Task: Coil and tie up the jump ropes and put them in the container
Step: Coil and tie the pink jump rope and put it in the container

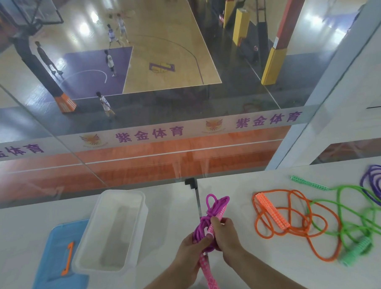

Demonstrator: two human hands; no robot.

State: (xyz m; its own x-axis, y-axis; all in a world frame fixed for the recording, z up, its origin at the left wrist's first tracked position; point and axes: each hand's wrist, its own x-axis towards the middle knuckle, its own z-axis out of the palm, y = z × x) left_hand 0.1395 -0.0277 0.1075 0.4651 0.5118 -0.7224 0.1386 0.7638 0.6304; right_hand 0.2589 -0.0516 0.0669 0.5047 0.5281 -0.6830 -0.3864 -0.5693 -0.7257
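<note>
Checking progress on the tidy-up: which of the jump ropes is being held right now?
The pink jump rope, gripped as a bundle by the left hand and right hand. The orange, green and purple ropes lie loose on the table.

Both forearms come up from bottom edge, bare, angled inward twd centre. Left hand [191,251] sits lower-left, fingers curled, thumb across the front, gripping the rope [207,218] bundle; a handle hangs below it. Right hand [225,236] just beside it, slightly higher & to the right, back of hand twd camera, fingers curled round the same bundle, thumb & forefinger pinching near the top. Hands nearly touching, thumbs close. Both held above the tabletop [241,183], wrists roughly straight.
</note>
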